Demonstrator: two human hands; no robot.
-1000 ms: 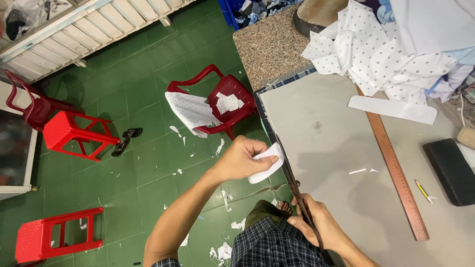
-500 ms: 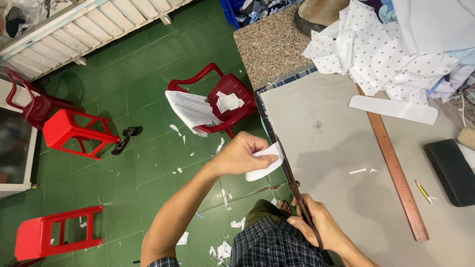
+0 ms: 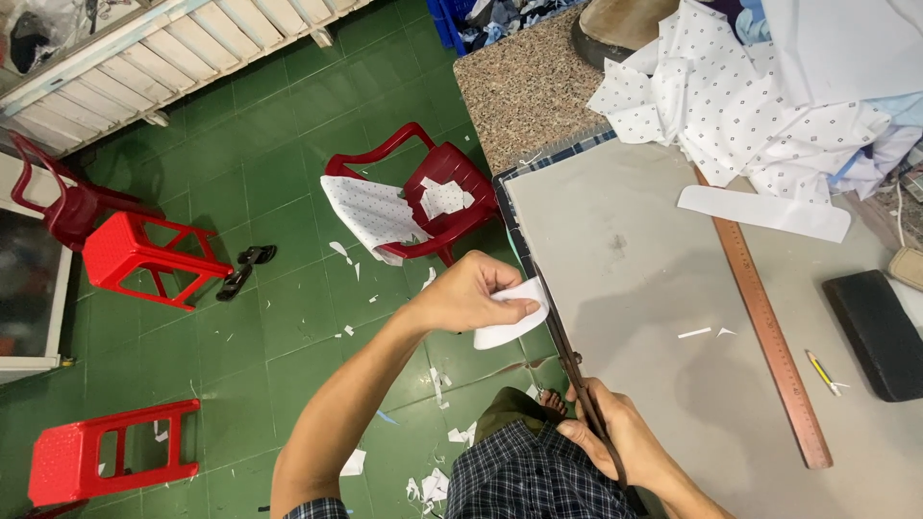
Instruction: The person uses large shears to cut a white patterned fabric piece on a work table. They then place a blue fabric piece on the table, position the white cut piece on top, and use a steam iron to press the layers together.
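My left hand [image 3: 471, 293] pinches a small white piece of fabric [image 3: 510, 322] just off the near-left edge of the grey table [image 3: 635, 259]. My right hand [image 3: 615, 437] grips the handles of long dark scissors [image 3: 572, 351], whose blades run up along the table edge and meet the white piece. My checked shirt [image 3: 538, 476] and a bare foot [image 3: 553, 402] show below.
A long wooden ruler [image 3: 769, 332] lies on the table, with a black case [image 3: 880, 332], a white strip [image 3: 764, 211] and piled dotted white fabric [image 3: 740, 106]. On the green floor stand a red chair [image 3: 433, 192], red stools [image 3: 144, 259] and scattered scraps.
The left hand with the white piece has shifted slightly. The scissors stay along the table edge in the right hand.
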